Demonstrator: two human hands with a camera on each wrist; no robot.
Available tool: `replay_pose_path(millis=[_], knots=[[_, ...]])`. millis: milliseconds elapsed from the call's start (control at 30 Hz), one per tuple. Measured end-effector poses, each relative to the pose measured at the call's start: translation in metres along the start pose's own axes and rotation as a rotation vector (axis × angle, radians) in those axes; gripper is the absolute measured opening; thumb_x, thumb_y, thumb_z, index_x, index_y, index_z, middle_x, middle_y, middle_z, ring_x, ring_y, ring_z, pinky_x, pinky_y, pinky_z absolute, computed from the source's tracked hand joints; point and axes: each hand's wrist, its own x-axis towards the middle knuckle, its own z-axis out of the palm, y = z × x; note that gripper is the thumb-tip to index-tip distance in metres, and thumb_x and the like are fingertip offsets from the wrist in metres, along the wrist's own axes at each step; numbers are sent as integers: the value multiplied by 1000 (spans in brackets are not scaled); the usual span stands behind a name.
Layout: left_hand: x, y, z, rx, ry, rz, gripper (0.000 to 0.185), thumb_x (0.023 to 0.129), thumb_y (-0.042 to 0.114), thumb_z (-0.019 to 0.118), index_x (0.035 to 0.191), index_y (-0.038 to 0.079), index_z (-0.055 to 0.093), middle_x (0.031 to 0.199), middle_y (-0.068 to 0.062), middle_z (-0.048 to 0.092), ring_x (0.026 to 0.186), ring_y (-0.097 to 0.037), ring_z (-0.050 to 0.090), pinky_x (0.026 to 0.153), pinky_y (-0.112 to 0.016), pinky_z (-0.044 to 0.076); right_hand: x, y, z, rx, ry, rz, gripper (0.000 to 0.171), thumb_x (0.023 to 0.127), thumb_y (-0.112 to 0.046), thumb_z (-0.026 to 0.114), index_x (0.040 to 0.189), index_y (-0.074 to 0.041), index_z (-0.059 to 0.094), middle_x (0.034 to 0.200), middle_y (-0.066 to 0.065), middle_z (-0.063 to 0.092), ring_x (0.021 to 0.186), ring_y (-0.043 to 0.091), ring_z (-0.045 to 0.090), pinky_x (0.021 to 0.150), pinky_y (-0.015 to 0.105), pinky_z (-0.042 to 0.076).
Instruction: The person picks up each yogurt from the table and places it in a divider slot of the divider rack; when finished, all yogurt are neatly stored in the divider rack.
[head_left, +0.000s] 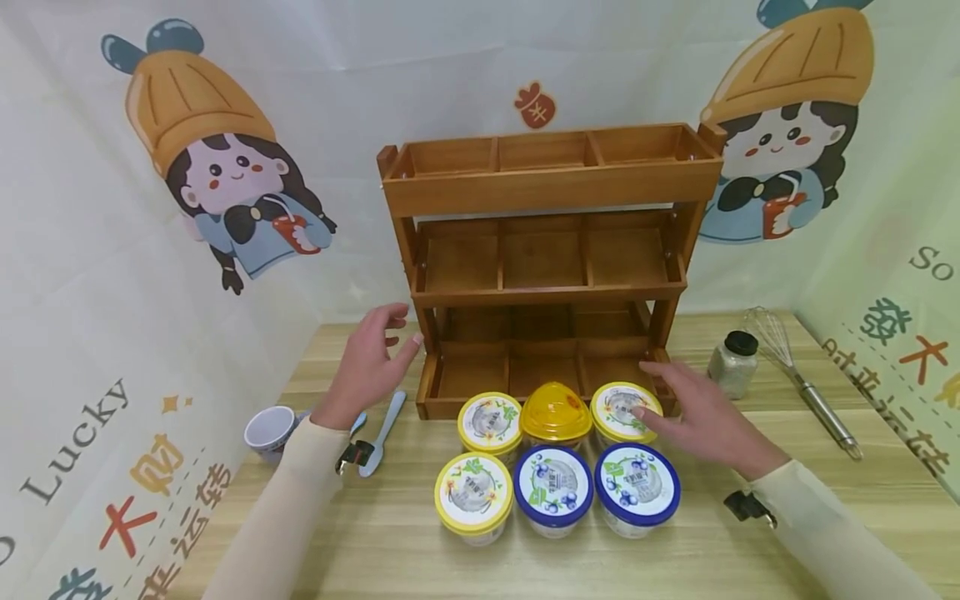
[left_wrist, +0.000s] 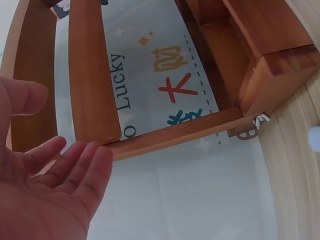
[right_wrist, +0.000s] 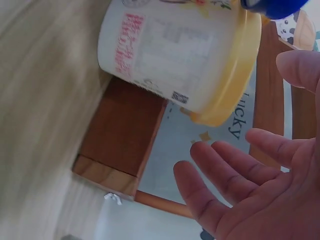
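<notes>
A brown wooden three-tier shelf (head_left: pixel 551 190) with divided compartments stands against the back cloth. My left hand (head_left: pixel 371 367) is raised beside its left post, fingers loosely bent and holding nothing. In the left wrist view the left hand (left_wrist: pixel 55 185) has its palm turned up near the wooden frame (left_wrist: pixel 95 75). My right hand (head_left: pixel 701 417) hovers by the back-right yellow-lidded tub (head_left: pixel 626 410). The right wrist view shows the right hand's (right_wrist: pixel 255 180) fingers spread apart from that tub (right_wrist: pixel 175 50). Two blue-lidded tubs and several yellow-lidded ones, one lid domed (head_left: pixel 557 410), stand before the shelf.
Left of the shelf are a small white-lined cup (head_left: pixel 270 431) and a light-blue spoon (head_left: pixel 384 437), with another blue utensil partly behind my left wrist. At the right stand a black-capped glass jar (head_left: pixel 733 365) and a metal whisk (head_left: pixel 813 400) lying flat.
</notes>
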Motion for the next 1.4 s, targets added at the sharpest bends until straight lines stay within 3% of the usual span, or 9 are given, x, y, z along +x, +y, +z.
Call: replay_pose_path(millis=[267, 467, 667, 900, 1000, 1233, 1400], knots=[[25, -5, -1, -140, 46, -39, 45, 106, 17, 61, 146, -1, 53, 141, -22, 59, 130, -37, 61, 105, -54, 57, -6, 10, 6, 125, -21, -29, 71, 101, -37, 73, 155, -1, 47, 149, 24, 58, 121, 39, 64, 97, 58, 58], [51, -8, -7, -160, 94, -72, 43, 106, 19, 61, 145, 0, 55, 142, -21, 61, 130, -36, 62, 107, -55, 55, -9, 20, 10, 213, -33, -29, 70, 99, -31, 76, 156, -3, 46, 144, 19, 62, 117, 31, 65, 93, 49, 62], [73, -13, -7, -175, 118, -119, 44, 107, 23, 59, 146, 2, 54, 145, -20, 59, 134, -34, 61, 111, -55, 53, -14, 25, 13, 340, -67, -37, 72, 99, -27, 77, 157, -1, 44, 141, 18, 64, 119, 35, 66, 92, 42, 63], [92, -16, -3, -209, 156, -149, 46, 108, 27, 58, 146, 3, 51, 149, -22, 55, 138, -36, 57, 115, -54, 50, -15, 31, 18, 368, -85, -32, 78, 98, -30, 78, 160, -2, 40, 151, 23, 56, 126, 40, 65, 92, 33, 62], [96, -20, -2, -215, 170, -165, 45, 108, 29, 58, 146, 4, 52, 148, -19, 58, 138, -34, 58, 114, -53, 51, -14, 34, 22, 373, -101, -19, 78, 98, -32, 78, 161, -5, 40, 154, 23, 53, 128, 41, 64, 94, 33, 61], [107, -24, 1, -243, 177, -156, 46, 107, 30, 62, 143, 4, 55, 139, -19, 64, 130, -35, 63, 111, -51, 53, -16, 42, 20, 418, -139, -58, 78, 97, -25, 79, 161, -8, 38, 156, 26, 50, 131, 48, 61, 97, 45, 63], [108, -26, 2, -282, 167, -162, 45, 106, 27, 65, 142, 3, 56, 137, -20, 64, 128, -36, 64, 110, -51, 53, -13, 45, 22, 421, -149, -66, 84, 95, -26, 82, 161, -4, 35, 152, 24, 55, 129, 44, 63, 95, 40, 63]])
